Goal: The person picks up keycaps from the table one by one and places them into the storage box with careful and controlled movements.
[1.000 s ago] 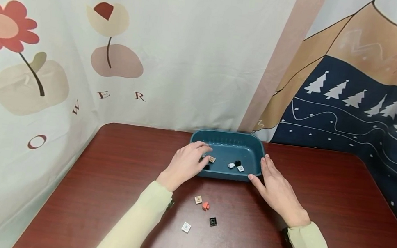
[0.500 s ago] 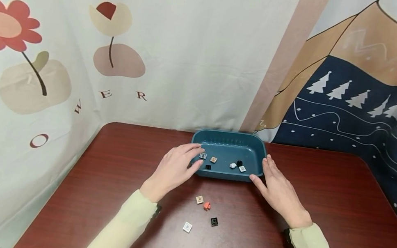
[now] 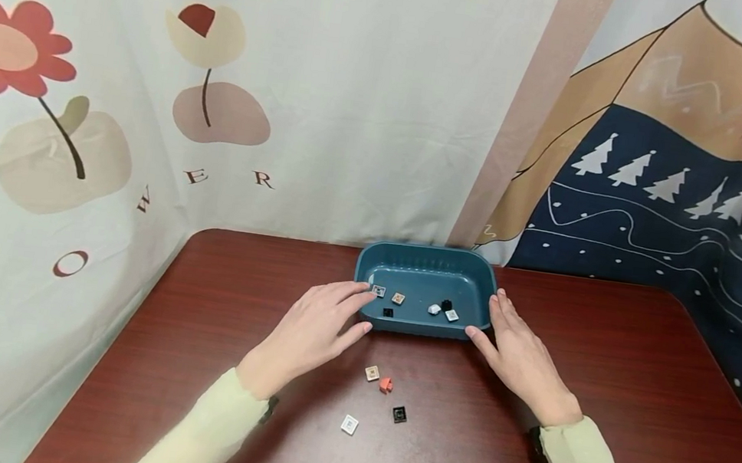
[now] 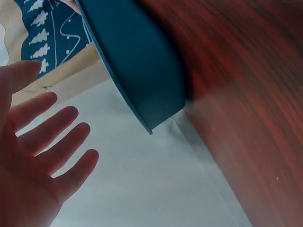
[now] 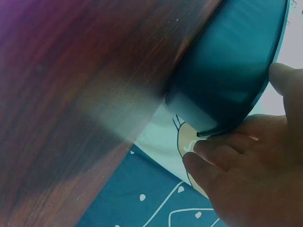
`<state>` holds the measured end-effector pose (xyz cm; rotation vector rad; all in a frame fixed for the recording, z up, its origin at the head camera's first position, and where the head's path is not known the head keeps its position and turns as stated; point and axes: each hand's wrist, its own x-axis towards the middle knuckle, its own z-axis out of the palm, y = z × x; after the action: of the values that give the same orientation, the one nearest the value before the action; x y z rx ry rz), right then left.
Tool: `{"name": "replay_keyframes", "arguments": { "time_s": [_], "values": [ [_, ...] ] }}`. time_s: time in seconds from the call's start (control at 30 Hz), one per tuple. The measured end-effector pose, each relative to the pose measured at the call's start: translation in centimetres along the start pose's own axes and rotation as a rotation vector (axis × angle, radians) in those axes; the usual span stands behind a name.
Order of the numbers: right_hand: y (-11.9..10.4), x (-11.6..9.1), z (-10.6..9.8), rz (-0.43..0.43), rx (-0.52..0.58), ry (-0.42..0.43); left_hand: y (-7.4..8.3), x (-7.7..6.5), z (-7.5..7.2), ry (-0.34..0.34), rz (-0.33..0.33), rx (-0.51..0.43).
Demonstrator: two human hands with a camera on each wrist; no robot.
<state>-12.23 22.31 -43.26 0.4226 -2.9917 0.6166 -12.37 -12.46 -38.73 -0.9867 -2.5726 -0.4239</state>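
Head view: your left grip (image 3: 309, 326), spread, hung just beside the teal bin (image 3: 428, 330) at the far edge of the desk (image 3: 255, 271); your right grip (image 3: 525, 358), also spread, touched it, and light, steady contact seemed best.

The blue tray (image 3: 424, 329), set at the far edge of the tabletop (image 3: 207, 319), is backed by a hanging cloth (image 3: 358, 106), so entry from behind is blocked. Its right end is guarded by the right hand's grip (image 3: 525, 358); its left near corner is crowded by the left hand's grip (image 3: 314, 325). From above the tray is left uncovered, with bare room offered along its back and between a tan tile (image 3: 398, 299) and a white lump (image 3: 434, 309). Nearer, low passage between the forearms is interrupted by a cream tile (image 3: 372, 373), red piece (image 3: 386, 385), black tile (image 3: 399, 414) and white tile (image 3: 349, 424). Wider room is found toward the tabletop's left and right edges.
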Motion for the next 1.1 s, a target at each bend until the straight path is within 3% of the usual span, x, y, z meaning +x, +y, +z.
{"name": "replay_keyframes", "arguments": {
  "time_s": [0.33, 0.67, 1.1],
  "values": [
    [0.0, 0.1, 0.0, 0.0, -0.001, -0.001, 0.6, -1.4, -0.4, -0.02, 0.104, 0.05],
    [0.0, 0.0, 0.0, -0.001, 0.001, 0.0, 1.5, -2.9, 0.0, -0.05, 0.229, 0.025],
    [0.0, 0.1, 0.1, -0.017, -0.005, 0.019, 1.9, -4.8, 0.5, -0.269, 0.377, 0.125]
  ]
}}
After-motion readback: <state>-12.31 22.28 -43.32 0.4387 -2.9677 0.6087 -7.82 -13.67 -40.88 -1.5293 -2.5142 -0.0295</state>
